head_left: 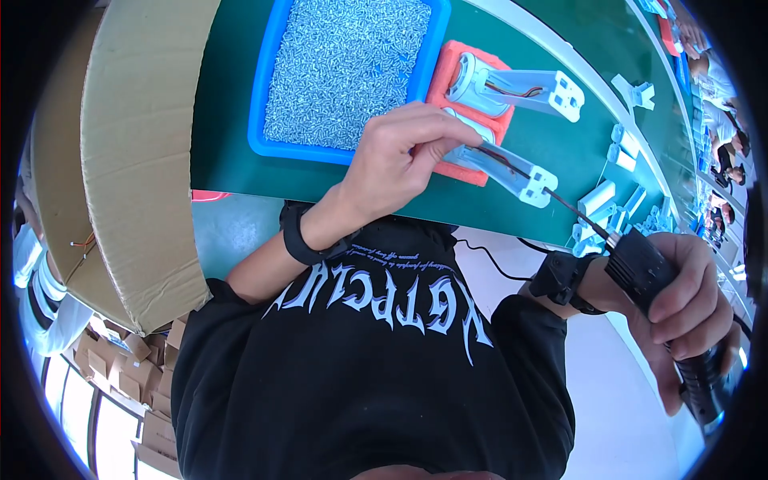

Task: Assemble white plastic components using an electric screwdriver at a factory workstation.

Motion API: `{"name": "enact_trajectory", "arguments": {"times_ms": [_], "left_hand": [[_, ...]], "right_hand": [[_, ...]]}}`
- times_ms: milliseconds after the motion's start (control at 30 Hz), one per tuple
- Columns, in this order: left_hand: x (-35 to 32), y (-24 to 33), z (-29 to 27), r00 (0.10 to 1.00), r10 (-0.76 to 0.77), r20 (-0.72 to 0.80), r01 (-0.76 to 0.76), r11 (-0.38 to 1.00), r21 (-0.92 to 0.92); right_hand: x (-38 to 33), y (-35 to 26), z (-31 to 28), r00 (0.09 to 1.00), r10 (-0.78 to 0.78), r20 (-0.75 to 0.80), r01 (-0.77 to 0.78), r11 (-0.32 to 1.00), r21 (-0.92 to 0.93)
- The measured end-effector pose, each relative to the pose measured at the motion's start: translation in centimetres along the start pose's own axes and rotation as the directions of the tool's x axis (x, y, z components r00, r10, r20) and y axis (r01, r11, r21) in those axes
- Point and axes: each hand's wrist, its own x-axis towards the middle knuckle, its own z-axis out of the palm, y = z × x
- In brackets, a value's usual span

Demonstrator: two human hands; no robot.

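Observation:
My right hand [688, 304] is wrapped round a black electric screwdriver [640, 268]. Its long thin bit passes through the end plate of a white plastic housing [538, 186] and runs along the hollow arm toward its base. Thumb and forefinger of my left hand [408, 152] are pinched together at that base, by the bit's far end; whatever is between them is too small to make out. The housing lies in a red foam holder [472, 174]. A second white housing [552, 92], with thin coloured wires inside, rests in the same foam beyond it.
A blue tray [258, 120] full of small silver screws stands left of the foam on the green table [228, 160]. Several white plastic parts [596, 198] lie at the right. A large cardboard box [144, 160] rises at the left. Other people sit at the far right.

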Motion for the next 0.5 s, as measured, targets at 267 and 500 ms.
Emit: {"name": "enact_trajectory", "arguments": {"times_ms": [267,500], "left_hand": [[-0.2,0.1,0.7,1.0,-0.011,0.0,0.011,0.969,-0.246],[0.2,-0.2,-0.3,0.993,-0.005,0.115,0.042,0.949,-0.314]], "right_hand": [[-0.6,-1.3,-1.0,0.979,-0.088,-0.182,0.097,0.994,0.045],[-0.8,-1.4,-0.9,0.973,-0.069,-0.222,0.083,0.995,0.054]]}}
